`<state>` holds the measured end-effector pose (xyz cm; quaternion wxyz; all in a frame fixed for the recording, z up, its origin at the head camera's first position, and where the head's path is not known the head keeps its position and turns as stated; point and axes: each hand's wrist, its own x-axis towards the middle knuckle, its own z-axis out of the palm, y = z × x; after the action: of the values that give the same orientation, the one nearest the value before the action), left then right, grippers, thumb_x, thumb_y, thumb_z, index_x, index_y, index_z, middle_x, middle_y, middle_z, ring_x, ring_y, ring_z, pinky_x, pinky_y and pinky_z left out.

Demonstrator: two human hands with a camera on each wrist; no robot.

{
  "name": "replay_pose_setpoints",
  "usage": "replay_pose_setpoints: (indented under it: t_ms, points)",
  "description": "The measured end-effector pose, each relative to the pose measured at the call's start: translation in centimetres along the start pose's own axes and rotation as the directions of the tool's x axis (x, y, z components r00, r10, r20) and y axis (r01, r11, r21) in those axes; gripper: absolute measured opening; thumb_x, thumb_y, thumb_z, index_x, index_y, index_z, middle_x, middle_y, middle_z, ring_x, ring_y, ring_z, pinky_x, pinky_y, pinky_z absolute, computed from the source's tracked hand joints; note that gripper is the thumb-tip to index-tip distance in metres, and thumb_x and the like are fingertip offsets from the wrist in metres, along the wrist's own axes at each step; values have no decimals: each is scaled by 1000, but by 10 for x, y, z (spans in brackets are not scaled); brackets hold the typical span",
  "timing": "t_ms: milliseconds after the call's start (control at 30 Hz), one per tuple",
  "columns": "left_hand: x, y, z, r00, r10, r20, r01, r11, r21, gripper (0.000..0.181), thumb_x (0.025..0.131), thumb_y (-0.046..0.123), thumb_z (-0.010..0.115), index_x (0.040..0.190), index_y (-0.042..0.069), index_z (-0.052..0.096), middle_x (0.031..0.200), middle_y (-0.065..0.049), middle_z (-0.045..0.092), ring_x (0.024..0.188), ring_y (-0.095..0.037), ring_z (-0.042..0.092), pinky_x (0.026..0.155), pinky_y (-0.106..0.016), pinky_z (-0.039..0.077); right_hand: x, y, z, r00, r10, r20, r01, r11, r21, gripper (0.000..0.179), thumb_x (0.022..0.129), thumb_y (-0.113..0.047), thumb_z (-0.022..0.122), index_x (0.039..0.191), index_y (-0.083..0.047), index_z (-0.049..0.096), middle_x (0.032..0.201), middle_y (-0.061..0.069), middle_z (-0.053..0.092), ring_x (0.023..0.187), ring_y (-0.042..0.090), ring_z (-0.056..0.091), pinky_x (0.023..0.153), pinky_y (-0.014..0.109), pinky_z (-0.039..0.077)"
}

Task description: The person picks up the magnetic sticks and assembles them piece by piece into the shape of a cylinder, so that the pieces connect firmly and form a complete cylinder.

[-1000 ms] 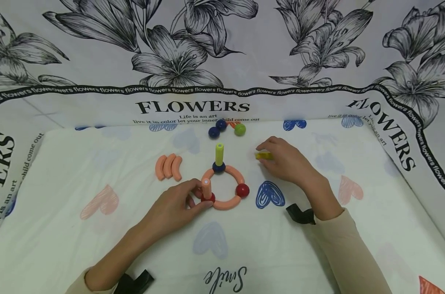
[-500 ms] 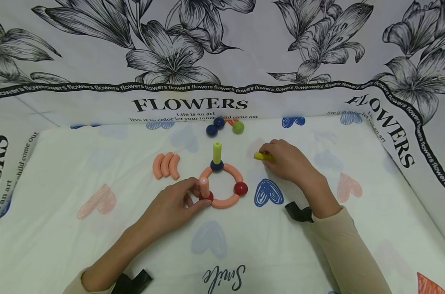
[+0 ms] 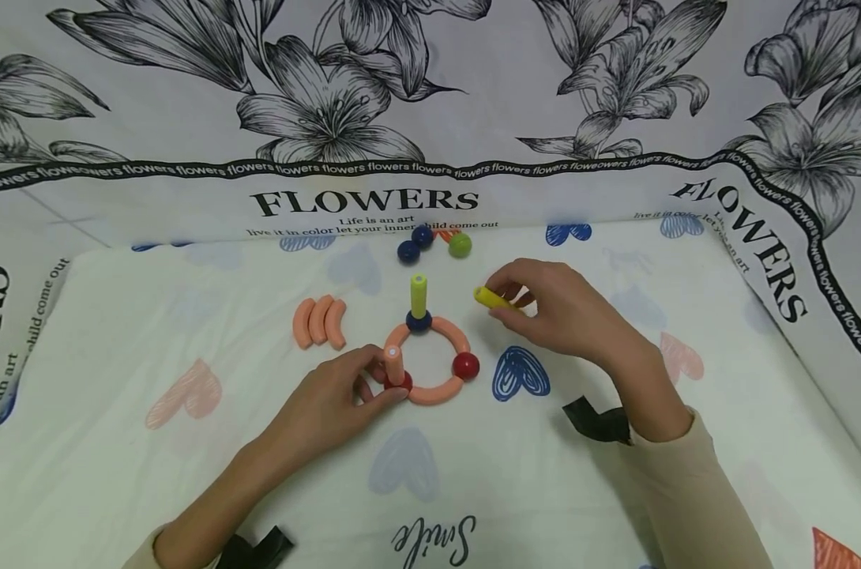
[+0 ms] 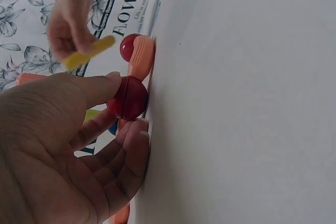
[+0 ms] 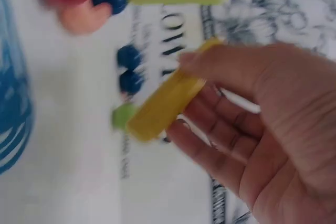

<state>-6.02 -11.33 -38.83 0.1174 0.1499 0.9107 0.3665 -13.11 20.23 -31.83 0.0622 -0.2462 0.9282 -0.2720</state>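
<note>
My left hand [image 3: 338,391] pinches a red ball [image 4: 127,98] at the near left of a ring on the cloth. Curved orange pieces [image 3: 436,393] join into this ring through balls. An orange rod [image 3: 393,367] stands upright on the held ball. At the ring's far side, a yellow-green rod [image 3: 419,297] rises from a blue ball [image 3: 419,322]. Another red ball [image 3: 466,366] sits at its right. Right of the ring, my right hand [image 3: 565,308] holds a yellow stick [image 5: 170,103] between thumb and fingers, above the cloth; its far end is hidden in the head view.
Left of the ring lie 3 loose curved orange pieces [image 3: 318,322] side by side. Beyond it are 2 dark blue balls [image 3: 408,252] and a green ball [image 3: 460,245]. A white heart-printed cloth [image 3: 260,474] covers the surface.
My right hand has picked the yellow stick up from the cloth and moved slightly left toward the ring, turning it. My left hand keeps its hold on the red ball.
</note>
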Motion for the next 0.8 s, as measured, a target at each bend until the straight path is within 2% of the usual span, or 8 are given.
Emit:
replay_pose_setpoints:
  t_ms: [67, 167, 233, 367, 467, 533, 700, 800]
  points:
    - [1, 1, -1, 1000, 17, -8, -17, 1000, -5, 22, 93, 39, 82, 110, 33, 69, 100, 17, 73, 78, -3, 63, 69, -23, 51, -6, -11, -7, 995, -95, -30, 97, 993, 72, 33, 94, -14, 81, 125, -15, 72, 116, -2, 77, 103, 13, 74, 91, 38, 64]
    - [2, 1, -2, 999, 36, -23, -36, 999, -5, 21, 94, 37, 82, 110, 33, 68, 101, 18, 74, 78, -2, 63, 72, -23, 52, -14, -27, -13, 974, -206, -97, 222, 955, 197, 34, 91, -8, 83, 122, -15, 71, 113, -5, 75, 103, 8, 73, 92, 31, 63]
    - [2, 1, -3, 999, 37, -27, -37, 999, 0, 21, 94, 37, 82, 109, 33, 68, 100, 17, 73, 78, -2, 62, 70, -23, 51, -20, -34, -12, 957, -245, -153, 279, 922, 269, 35, 89, -2, 82, 121, -14, 71, 112, -4, 74, 103, 7, 71, 91, 28, 62]
    - [1, 0, -2, 1000, 18, -9, -18, 1000, -10, 21, 94, 39, 81, 109, 33, 69, 100, 17, 73, 77, -3, 62, 69, -22, 51, -36, -39, 6, 931, -257, -261, 342, 865, 368, 40, 85, 10, 80, 119, -8, 70, 112, 3, 73, 105, 9, 70, 91, 27, 63]
    - [1, 0, 0, 1000, 14, -2, -14, 1000, -13, 22, 94, 40, 81, 110, 33, 69, 100, 18, 73, 78, -3, 62, 69, -22, 51, -45, -37, 23, 919, -246, -309, 358, 848, 390, 42, 83, 14, 80, 118, -5, 69, 112, 6, 73, 107, 9, 70, 91, 29, 63]
    - [2, 0, 0, 1000, 24, -13, -24, 1000, -8, 22, 94, 39, 82, 110, 33, 69, 100, 17, 72, 78, -3, 62, 69, -23, 51, -47, -33, 30, 916, -223, -333, 350, 850, 395, 41, 84, 14, 79, 119, -5, 69, 112, 7, 72, 106, 9, 70, 90, 30, 64]
    - [0, -1, 1, 999, 43, -10, -43, 999, -13, 21, 94, 38, 81, 110, 33, 68, 100, 18, 72, 77, -1, 61, 69, -22, 50, -46, -26, 41, 931, -154, -332, 296, 849, 438, 37, 88, 12, 77, 119, -6, 69, 113, 6, 72, 107, 9, 70, 91, 31, 64]
    - [-1, -1, 0, 999, 40, -13, -41, 999, -12, 21, 94, 39, 81, 110, 34, 68, 97, 17, 70, 76, -1, 61, 67, -22, 50, -42, -23, 48, 941, -153, -303, 284, 844, 455, 35, 89, 9, 77, 119, -7, 69, 115, 6, 72, 110, 10, 70, 90, 32, 64]
